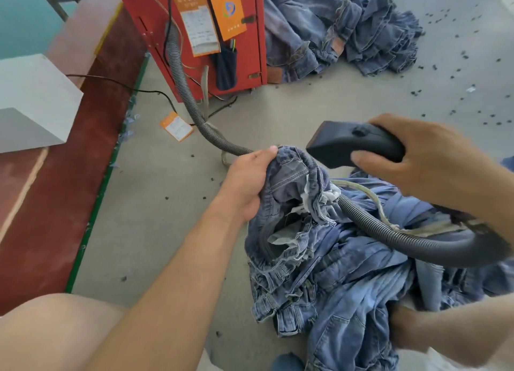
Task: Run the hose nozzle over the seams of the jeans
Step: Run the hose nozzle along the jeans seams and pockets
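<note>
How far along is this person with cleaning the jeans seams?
Done: cannot tell; a heap of jeans lies beside the red machine, whether finished or waiting is unclear. In hand: the left hand grips the bunched waistband of one pair of jeans, and the right hand holds the black nozzle just above that seam. Left: the crumpled legs below.
</note>
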A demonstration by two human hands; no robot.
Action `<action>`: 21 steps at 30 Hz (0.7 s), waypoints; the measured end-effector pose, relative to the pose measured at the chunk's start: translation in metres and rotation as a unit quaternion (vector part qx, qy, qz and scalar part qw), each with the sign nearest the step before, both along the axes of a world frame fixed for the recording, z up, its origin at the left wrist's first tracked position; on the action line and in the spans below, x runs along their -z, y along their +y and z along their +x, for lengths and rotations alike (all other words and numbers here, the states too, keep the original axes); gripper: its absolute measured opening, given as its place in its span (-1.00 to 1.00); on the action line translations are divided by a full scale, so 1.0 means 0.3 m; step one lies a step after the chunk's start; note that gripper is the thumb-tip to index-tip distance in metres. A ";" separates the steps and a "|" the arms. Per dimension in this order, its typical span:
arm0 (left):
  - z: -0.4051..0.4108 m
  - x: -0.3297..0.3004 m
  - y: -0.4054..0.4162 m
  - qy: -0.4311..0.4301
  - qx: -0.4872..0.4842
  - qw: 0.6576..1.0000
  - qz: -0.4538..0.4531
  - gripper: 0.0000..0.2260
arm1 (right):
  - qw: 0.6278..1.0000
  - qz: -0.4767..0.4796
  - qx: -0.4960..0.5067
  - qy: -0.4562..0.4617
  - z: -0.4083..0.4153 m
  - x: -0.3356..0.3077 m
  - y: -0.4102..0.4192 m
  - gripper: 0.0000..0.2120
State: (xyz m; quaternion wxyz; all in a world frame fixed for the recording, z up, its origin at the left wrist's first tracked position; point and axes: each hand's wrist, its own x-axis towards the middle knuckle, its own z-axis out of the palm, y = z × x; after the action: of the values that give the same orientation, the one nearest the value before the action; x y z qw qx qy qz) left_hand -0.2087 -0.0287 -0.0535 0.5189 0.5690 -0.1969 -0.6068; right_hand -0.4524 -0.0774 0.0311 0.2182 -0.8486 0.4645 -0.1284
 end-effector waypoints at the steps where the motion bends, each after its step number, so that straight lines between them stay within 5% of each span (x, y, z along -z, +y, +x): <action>1: -0.003 -0.004 0.001 0.006 0.006 1.000 0.002 -0.68 | 0.999 0.017 -0.023 0.022 0.002 -0.010 0.006 -0.78; 4: -0.013 -0.011 0.003 0.004 0.040 0.999 0.000 -0.65 | 0.995 0.036 -0.055 0.070 0.039 -0.002 0.032 -0.77; 9: -0.045 -0.017 0.014 0.002 0.086 0.996 0.005 -0.63 | 1.000 -0.019 0.024 0.007 0.064 0.011 0.010 -0.77; 21: -0.049 0.032 0.015 0.057 0.021 0.998 0.019 -0.62 | 0.996 0.049 0.046 0.057 0.120 0.081 0.009 -0.76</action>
State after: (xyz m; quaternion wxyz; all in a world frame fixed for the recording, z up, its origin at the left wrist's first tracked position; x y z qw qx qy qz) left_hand -0.2233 -0.0243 -0.0631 0.5055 0.5394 -0.1670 -0.6525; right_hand -0.4164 -0.0746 0.0067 0.2270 -0.8204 0.5206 -0.0665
